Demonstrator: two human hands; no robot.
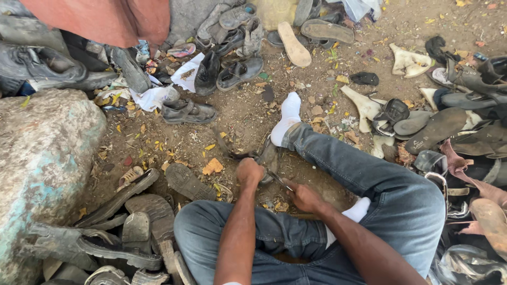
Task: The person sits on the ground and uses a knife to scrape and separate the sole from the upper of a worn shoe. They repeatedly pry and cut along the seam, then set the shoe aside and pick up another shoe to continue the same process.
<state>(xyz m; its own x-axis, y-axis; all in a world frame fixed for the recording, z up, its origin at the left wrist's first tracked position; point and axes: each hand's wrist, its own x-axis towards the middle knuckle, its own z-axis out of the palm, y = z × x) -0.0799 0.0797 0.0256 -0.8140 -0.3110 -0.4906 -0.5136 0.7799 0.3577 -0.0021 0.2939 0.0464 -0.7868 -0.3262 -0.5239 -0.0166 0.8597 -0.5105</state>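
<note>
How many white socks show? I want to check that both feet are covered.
2: one sock on the outstretched foot at centre; the other sock peeks out under the bent knee, mostly hidden by jeans.

An outdoor shoe-repair spot: worn shoes [188, 111] and loose soles [293, 44] heaped on bare dirt [243, 121].

White crumpled paper wrappers [168, 87] lie on the dirt among the shoes at upper left, one bearing a dark printed patch. A pale plastic bag [360, 8] sits at the top edge. No signs or screens show.
</note>
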